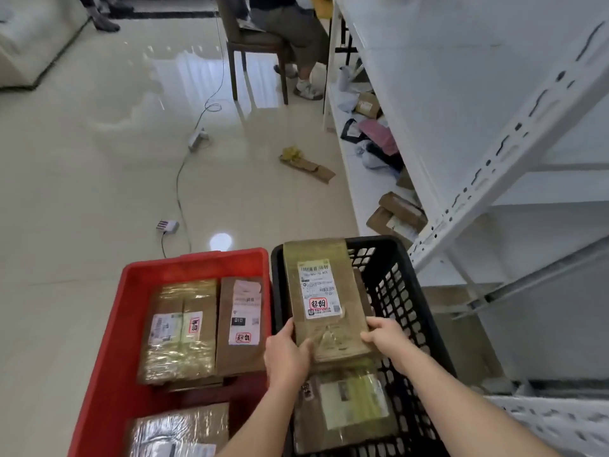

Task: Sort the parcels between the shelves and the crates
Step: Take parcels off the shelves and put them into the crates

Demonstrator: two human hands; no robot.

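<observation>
I hold a long brown taped parcel (321,291) with a white label over the black crate (400,291). My left hand (287,352) grips its near left corner and my right hand (384,336) grips its near right edge. Under it in the black crate lies another taped parcel (346,410). The red crate (138,285) to the left holds three brown parcels: a taped one (179,331), a narrower one (240,324) beside it, and a third (178,430) at the near end.
White metal shelves (494,153) run along the right, with several parcels and bags (395,212) on the low shelf. A flattened carton (308,164), a power strip (197,138) and cables lie on the tiled floor. A person sits on a chair (253,44) at the back.
</observation>
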